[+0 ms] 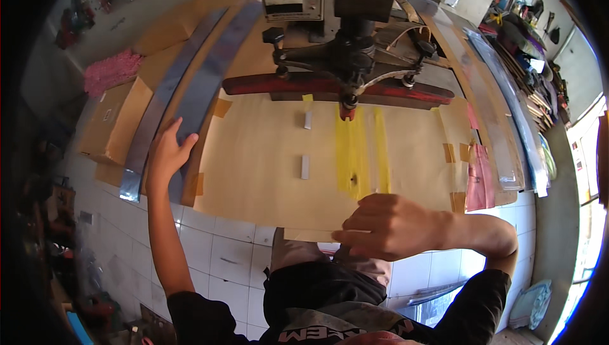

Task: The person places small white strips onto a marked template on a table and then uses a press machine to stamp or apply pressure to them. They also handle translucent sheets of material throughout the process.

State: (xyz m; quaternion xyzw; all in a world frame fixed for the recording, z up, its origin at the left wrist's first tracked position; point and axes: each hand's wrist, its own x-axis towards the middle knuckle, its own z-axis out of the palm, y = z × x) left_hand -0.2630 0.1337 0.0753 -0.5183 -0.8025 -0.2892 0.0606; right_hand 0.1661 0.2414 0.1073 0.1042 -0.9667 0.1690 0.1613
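My left hand [166, 153] lies flat, fingers spread, on the near end of a stack of long clear plastic strips [190, 85] at the left of the brown paper-covered table [266, 173]. My right hand [387, 225] hovers at the table's front edge with its fingers pinched together; whether it grips a thin clear sheet there I cannot tell. Ahead stands a press machine [346, 34] with a red bar [285, 85] across the table. Yellow tape strips [358, 148] and two small white tabs [305, 166] mark the paper under it.
Pink sheets [480, 177] lie at the table's right, beside more long clear strips [507, 110]. A cardboard box [111, 123] and a pink bundle [111, 71] sit at the far left. White floor tiles [222, 250] run below the table edge. Cluttered shelves [533, 40] line the right.
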